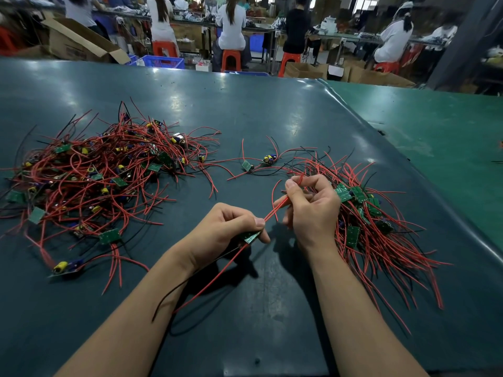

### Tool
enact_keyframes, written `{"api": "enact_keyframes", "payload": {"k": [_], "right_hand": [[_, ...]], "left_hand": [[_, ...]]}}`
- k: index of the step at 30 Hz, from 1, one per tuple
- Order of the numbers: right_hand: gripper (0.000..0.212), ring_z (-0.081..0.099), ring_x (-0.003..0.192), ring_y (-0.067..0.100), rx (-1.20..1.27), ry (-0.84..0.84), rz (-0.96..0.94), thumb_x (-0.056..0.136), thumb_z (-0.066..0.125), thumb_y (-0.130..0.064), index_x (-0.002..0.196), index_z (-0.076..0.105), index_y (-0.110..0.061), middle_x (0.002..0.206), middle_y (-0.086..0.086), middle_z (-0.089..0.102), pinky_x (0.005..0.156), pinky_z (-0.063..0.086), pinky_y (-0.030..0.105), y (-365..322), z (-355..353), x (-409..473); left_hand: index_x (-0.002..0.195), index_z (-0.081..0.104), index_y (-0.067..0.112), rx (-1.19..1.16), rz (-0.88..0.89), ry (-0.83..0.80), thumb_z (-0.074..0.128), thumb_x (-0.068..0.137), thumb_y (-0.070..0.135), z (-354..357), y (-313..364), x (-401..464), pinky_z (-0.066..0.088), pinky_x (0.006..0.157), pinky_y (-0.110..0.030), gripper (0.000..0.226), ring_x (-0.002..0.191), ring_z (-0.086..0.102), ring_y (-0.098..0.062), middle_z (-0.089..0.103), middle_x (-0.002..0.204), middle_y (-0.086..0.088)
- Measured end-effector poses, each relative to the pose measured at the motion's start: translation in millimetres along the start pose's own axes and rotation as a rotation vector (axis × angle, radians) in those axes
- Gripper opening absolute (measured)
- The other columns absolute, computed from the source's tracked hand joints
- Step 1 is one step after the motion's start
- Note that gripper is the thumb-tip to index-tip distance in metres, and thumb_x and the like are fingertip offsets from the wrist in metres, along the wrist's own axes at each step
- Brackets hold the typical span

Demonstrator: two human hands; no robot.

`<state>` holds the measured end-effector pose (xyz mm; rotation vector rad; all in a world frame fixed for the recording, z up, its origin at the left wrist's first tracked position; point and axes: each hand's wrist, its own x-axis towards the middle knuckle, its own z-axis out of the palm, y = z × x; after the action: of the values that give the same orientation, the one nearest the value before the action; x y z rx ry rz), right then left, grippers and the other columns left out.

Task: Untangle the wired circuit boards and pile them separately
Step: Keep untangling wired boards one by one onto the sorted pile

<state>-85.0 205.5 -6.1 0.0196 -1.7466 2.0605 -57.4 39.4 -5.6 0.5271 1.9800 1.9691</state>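
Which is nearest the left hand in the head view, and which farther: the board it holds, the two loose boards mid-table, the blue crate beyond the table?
1. Board, pinched in the left hand itself.
2. Two loose boards, mid-table, beyond both hands.
3. Blue crate, on the floor past the table's far edge.

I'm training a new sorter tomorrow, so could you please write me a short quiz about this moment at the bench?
1. True or false: the left hand grips a small green circuit board.
2. Which heap is the tangled one still to be sorted? A) the sprawling heap on the left B) the combed bundle on the right
3. Fill in: the right hand pinches a ___ wire running up from the held board.

Key: 1 true; 2 A; 3 red.
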Motion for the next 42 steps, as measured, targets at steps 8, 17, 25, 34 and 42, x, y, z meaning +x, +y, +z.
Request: {"api": "enact_keyframes", "payload": {"k": [8,17,25,34,42], "right_hand": [[0.007,0.045,0.028,0.013,-0.021,-0.028,0.003,0.097,0.058,-0.006,0.092,0.057,-0.011,0.052,0.009,0.065,0.033,0.035,0.017,-4,-1,0],[0.007,0.047,0.028,0.014,0.016,-0.025,0.03,0.098,0.057,-0.007,0.091,0.056,-0.009,0.063,0.018,0.067,0.031,0.034,0.018,4,-4,7],[0.037,0.035,0.036,0.008,0.051,-0.547,0.424,0.082,0.064,-0.045,0.09,0.075,-0.011,0.047,-0.001,0.046,0.035,0.028,0.014,2,2,-4],[0.021,0.034,0.034,0.006,0.195,-0.098,0.279,0.095,0.061,-0.013,0.078,0.073,-0.009,0.048,-0.001,0.044,0.035,0.025,0.015,2,-3,7],[0.009,0.044,0.034,0.009,0.181,-0.023,0.323,0.1,0.054,-0.024,0.096,0.059,-0.018,0.058,0.002,0.058,0.033,0.031,0.015,4,1,8]], "left_hand": [[0.064,0.074,0.009,0.01,0.0,0.01,0.067,0.07,0.043,0,0,-2,0.02,0.05,-0.03,0.035,0.051,0.028,-0.025,0.035,0.054,-0.019],[0.064,0.074,0.012,-0.003,0.005,0.001,0.066,0.08,0.03,2,2,-2,0.031,0.045,-0.014,0.025,0.043,0.035,-0.007,0.041,0.048,0.005],[0.075,0.075,0.009,-0.173,0.054,0.111,0.062,0.089,0.023,6,0,3,0.054,0.065,-0.029,0.024,0.066,0.066,-0.021,0.072,0.078,-0.009],[0.062,0.072,0.014,0.011,0.036,0.069,0.065,0.072,0.043,4,0,2,0.02,0.047,-0.026,0.032,0.046,0.029,-0.012,0.038,0.049,0.002],[0.086,0.076,0.013,-0.219,0.114,0.277,0.066,0.088,0.034,4,1,5,0.018,0.044,-0.024,0.024,0.047,0.028,-0.019,0.043,0.061,-0.02]]}}
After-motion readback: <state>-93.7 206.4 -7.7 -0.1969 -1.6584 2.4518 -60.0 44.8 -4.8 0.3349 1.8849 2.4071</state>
